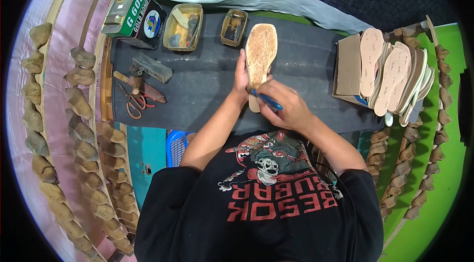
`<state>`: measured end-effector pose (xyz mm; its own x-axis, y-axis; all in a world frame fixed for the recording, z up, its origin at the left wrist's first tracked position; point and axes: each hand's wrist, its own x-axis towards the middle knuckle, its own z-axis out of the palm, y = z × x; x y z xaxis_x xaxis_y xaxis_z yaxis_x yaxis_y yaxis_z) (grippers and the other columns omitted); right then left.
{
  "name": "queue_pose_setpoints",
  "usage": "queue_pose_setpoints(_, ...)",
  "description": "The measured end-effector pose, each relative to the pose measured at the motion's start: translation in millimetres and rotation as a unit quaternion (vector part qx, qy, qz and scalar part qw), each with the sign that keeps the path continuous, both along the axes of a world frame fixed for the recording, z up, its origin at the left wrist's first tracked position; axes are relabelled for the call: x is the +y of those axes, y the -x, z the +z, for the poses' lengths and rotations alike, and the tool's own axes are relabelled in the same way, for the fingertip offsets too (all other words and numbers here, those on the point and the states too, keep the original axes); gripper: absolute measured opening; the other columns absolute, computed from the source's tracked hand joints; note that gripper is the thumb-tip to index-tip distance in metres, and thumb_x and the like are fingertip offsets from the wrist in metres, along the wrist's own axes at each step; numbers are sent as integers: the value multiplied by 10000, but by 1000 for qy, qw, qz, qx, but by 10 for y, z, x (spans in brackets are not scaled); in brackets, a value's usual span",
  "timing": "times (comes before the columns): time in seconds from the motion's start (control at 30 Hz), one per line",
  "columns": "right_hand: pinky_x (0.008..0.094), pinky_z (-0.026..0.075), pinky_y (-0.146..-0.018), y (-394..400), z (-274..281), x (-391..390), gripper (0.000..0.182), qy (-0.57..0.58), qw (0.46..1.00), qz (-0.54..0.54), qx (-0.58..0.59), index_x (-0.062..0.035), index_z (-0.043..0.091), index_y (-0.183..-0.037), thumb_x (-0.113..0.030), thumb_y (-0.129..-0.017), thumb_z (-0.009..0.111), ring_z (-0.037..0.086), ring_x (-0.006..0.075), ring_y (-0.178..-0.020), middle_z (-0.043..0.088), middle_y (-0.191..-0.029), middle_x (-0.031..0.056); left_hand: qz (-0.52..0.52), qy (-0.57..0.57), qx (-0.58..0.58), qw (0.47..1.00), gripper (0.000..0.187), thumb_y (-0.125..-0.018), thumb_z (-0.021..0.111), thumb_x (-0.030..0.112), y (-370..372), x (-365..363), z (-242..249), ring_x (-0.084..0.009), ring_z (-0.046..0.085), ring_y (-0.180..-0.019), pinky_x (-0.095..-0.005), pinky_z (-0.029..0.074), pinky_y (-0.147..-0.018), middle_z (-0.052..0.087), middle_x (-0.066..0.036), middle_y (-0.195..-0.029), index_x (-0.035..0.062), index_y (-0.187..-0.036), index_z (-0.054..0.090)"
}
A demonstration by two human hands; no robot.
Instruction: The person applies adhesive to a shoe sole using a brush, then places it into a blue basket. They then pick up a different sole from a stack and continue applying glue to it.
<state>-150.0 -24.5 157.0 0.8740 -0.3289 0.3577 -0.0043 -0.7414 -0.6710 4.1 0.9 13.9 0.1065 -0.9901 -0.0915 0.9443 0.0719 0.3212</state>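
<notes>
My left hand is closed around the edge of a shoe insole, which stands lengthwise above the mat with its wide end away from me. Its upper face is tan and blotchy inside a paler rim. My right hand grips a brush with a blue handle. The brush's dark tip is against or just above the narrow lower part of the insole; the fingers partly hide the contact.
A dark mat covers the table. Two small tubs and a glue can stand at the back left. Scissors, a hammer and a grey block lie left. A box of insoles stands right. Racks of shoe lasts flank both sides.
</notes>
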Motion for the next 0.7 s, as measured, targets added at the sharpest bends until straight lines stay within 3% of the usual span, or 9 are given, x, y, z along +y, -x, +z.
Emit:
queue_pose_setpoints(0.17, 393, 577, -749, 14, -32, -76, 231, -28, 999, -28, -19, -3, 630, -1057, -42, -850, 724, 708, 314, -823, 675, -954, 150, 17, -16, 29, 999, 712, -1027, 374, 692, -32, -12, 57, -210, 682, -889, -403, 592, -752, 694, -93, -1039, 77, -1303, 605)
queue_pose_setpoints(0.2, 382, 579, -735, -6, -39, -123, 219, -23, 998, -53, -38, -1, 632, -1048, -37, -853, 726, 714, 298, -814, 680, -954, 148, 33, -57, -41, 997, 709, -1035, 372, 675, -42, 24, 97, -225, 687, -1007, -411, 590, -872, 697, -98, -1136, 78, -1346, 593)
queue_pose_setpoints(0.23, 354, 577, -765, -40, -30, -154, 176, -57, 992, -93, -67, 7, 660, -1025, -34, -879, 748, 739, 248, -866, 723, -962, 132, 37, -65, -19, 997, 709, -1038, 368, 669, -12, 31, 138, -232, 678, -1053, -412, 574, -919, 690, -101, -1179, 79, -1368, 582)
queue_pose_setpoints(0.3, 344, 575, -756, -87, 34, -220, 158, -71, 983, -157, -64, -1, 664, -1001, -45, -882, 758, 747, 237, -830, 737, -940, 113, 43, -80, 26, 996, 713, -1045, 361, 658, 74, -7, 230, -246, 661, -1146, -415, 544, -1011, 675, -108, -1265, 81, -1413, 561)
queue_pose_setpoints(0.33, 344, 576, -751, -97, 31, -245, 161, -73, 982, -165, -59, -2, 663, -1003, -47, -881, 759, 748, 240, -818, 738, -927, 112, 45, -57, 26, 997, 726, -1031, 372, 671, 101, -41, 188, -277, 646, -1185, -463, 533, -1032, 627, -129, -1372, 118, -1478, 519)
queue_pose_setpoints(0.43, 353, 580, -726, -122, 1, -260, 175, -67, 981, -179, -43, -1, 653, -1006, -48, -874, 758, 750, 256, -790, 734, -906, 119, 11, -27, 13, 999, 714, -1039, 370, 658, 121, -9, 195, -279, 622, -1241, -476, 506, -1073, 609, -125, -1403, 112, -1475, 520)
queue_pose_setpoints(0.57, 375, 582, -701, -105, -46, -171, 193, -32, 987, -155, -40, 1, 630, -1006, -42, -857, 746, 741, 297, -784, 719, -904, 142, 48, -59, -6, 997, 693, -1059, 351, 623, 164, 6, 269, -242, 652, -1178, -419, 521, -1048, 662, -111, -1307, 88, -1457, 536)
queue_pose_setpoints(0.6, 379, 581, -701, -87, -54, -138, 194, -28, 988, -147, -41, 1, 629, -1006, -41, -855, 743, 738, 306, -784, 716, -899, 143, 79, -102, -28, 991, 678, -1061, 347, 618, 168, -5, 308, -230, 681, -1080, -392, 551, -988, 691, -101, -1229, 82, -1413, 568)
queue_pose_setpoints(0.7, 365, 583, -708, -32, -54, -63, 191, -30, 992, -116, -24, 5, 652, -1018, -30, -855, 745, 740, 297, -778, 719, -904, 135, 60, -65, -28, 996, 661, -1062, 339, 617, 95, -10, 106, -233, 695, -1005, -385, 582, -891, 701, -104, -1196, 86, -1363, 593)
